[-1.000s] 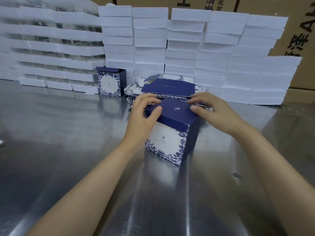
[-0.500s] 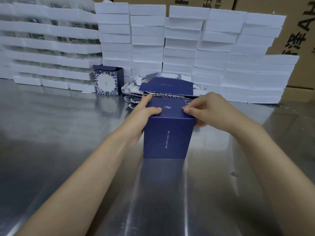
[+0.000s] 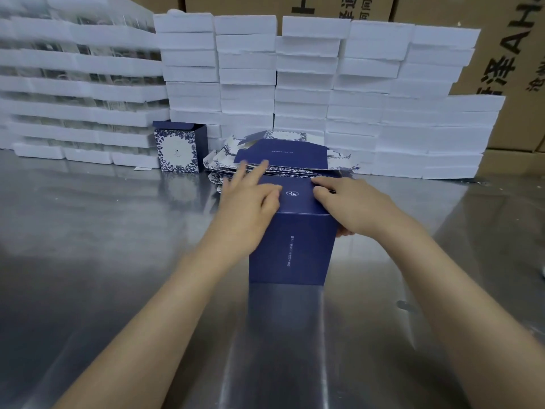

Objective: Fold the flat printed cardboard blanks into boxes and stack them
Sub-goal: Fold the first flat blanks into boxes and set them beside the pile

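In front of me a shiny metal table (image 3: 88, 261) carries stacks of white foam trays (image 3: 339, 93) along its far edge, with brown cartons (image 3: 513, 54) bearing black printed characters standing behind them.

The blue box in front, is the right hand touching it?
Touching. The head view shows the right hand lying on the top of the blue box, its fingers curled over the lid's right edge with no gap.
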